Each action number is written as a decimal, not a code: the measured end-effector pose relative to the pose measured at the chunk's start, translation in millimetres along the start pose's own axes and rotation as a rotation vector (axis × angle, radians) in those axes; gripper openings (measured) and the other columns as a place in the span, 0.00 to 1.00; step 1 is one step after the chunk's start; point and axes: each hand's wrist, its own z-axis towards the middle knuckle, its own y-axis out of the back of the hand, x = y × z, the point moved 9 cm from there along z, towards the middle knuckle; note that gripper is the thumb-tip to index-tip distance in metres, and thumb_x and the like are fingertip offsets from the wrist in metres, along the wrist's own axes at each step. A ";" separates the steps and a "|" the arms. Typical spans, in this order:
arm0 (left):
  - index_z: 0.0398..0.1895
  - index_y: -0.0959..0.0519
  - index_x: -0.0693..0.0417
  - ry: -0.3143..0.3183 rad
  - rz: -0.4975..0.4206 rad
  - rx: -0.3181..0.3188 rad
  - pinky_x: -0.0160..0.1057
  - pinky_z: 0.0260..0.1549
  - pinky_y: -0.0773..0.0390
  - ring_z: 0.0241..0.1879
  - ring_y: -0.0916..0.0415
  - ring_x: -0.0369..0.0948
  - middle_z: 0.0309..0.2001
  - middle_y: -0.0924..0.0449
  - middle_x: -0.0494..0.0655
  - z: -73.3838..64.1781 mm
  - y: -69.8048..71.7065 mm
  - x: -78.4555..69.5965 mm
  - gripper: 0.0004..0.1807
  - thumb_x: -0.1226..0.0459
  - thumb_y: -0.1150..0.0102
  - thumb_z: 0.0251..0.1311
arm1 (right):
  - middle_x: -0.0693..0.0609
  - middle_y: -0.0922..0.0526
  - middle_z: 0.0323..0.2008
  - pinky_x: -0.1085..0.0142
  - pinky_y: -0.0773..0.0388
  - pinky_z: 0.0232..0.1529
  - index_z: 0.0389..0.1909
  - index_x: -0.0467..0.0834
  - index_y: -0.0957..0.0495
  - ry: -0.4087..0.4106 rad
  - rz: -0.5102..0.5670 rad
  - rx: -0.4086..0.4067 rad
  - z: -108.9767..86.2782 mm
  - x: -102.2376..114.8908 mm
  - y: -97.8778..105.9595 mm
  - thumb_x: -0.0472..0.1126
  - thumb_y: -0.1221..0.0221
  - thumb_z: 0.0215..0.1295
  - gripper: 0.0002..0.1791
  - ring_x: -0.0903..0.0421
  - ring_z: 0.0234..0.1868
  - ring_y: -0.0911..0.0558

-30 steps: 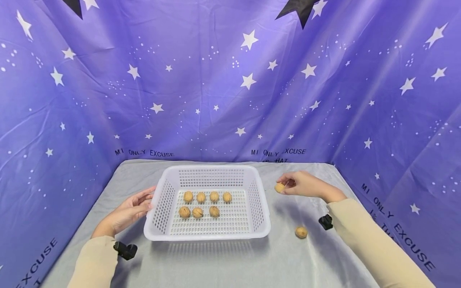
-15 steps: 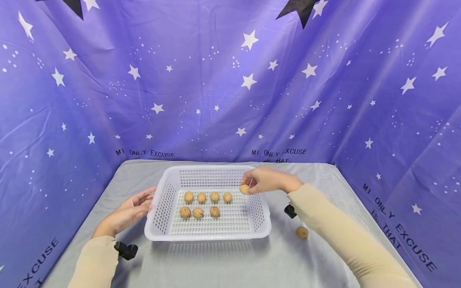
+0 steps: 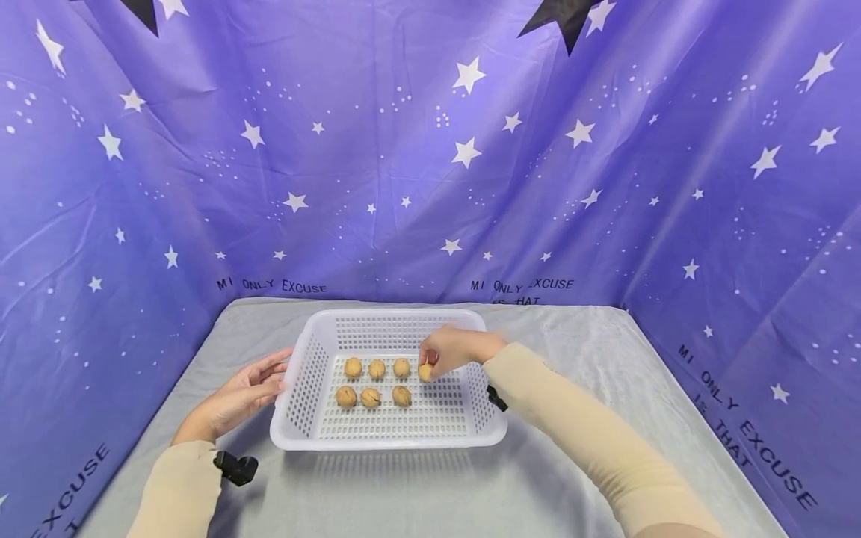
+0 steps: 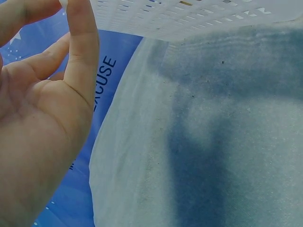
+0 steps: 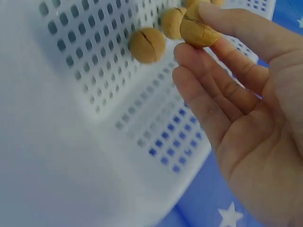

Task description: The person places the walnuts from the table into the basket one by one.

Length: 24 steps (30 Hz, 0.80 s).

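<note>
A white plastic basket (image 3: 386, 441) with slotted walls stands on the table. Several walnuts (image 3: 370, 397) lie inside it in two rows. My right hand (image 3: 454, 348) reaches over the basket's right side and pinches a walnut (image 5: 198, 32) between thumb and fingers. In the right wrist view, other walnuts (image 5: 147, 45) show just beyond the held one. The fourth walnut of the back row is hidden behind my hand and the held walnut in the head view. At the basket's left side, my left hand (image 3: 238, 392) touches the rim with extended fingers; its palm shows in the left wrist view.
Grey cloth (image 3: 377, 501) covers the table. Purple star-printed curtains (image 3: 377, 187) hang at the back and both sides. A black wrist camera (image 3: 235, 468) sits on the left sleeve. My right sleeve (image 3: 592, 433) stretches across the table's right part.
My right hand has carried its walnut leftward from beside the basket to above the back row's right end. The loose walnut on the table is now hidden by the right sleeve. The left hand stays put.
</note>
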 end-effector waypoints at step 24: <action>0.77 0.57 0.72 0.011 0.018 -0.033 0.37 0.55 0.23 0.58 0.25 0.40 0.63 0.32 0.56 -0.2 -0.7 1.0 0.37 0.76 0.52 0.71 | 0.61 0.19 0.34 0.70 0.23 0.45 0.36 0.49 0.16 -0.090 -0.036 0.068 22.1 1.6 -46.9 0.39 0.26 0.53 0.11 0.64 0.38 0.22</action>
